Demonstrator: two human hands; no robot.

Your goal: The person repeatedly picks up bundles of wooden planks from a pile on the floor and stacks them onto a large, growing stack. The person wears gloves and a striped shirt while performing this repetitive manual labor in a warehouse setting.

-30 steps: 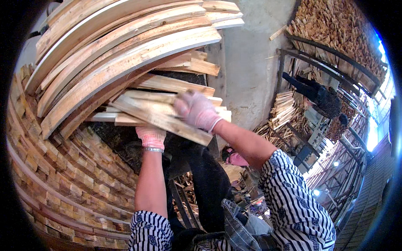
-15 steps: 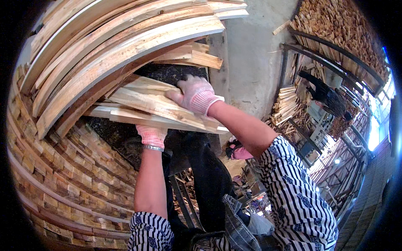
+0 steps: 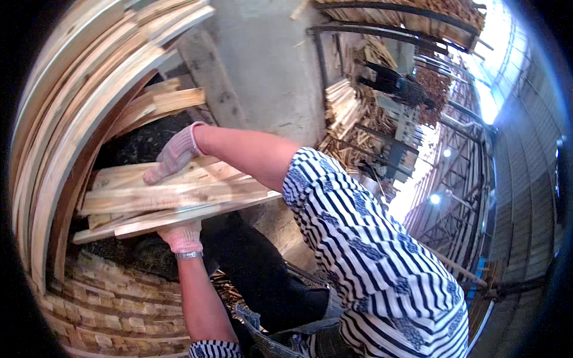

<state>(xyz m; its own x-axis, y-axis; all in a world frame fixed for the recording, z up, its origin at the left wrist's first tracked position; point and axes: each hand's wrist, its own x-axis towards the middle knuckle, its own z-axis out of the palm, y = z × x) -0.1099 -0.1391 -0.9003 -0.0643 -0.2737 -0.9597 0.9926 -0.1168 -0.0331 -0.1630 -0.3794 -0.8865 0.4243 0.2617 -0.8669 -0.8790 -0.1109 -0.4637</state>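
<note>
Hands are apart, the left hand [image 3: 181,236] under the near edge of the planks [image 3: 179,196], the right hand [image 3: 174,154] on their far part, right of larger boards [image 3: 77,131], and, unable to see whether fingers close, I fear uneven pressure could slide one loose.

Shirt [image 3: 370,256]: was white, dark-striped, with mottled patches. Left hand [image 3: 182,234], right hand [image 3: 174,159]: wore pinkish gloves [image 3: 190,245]. Left-wrist bracelet [image 3: 189,255]: was silvery. Trousers [image 3: 245,262]: were black. Cloth at waist [image 3: 298,335]: seemed denim.
</note>
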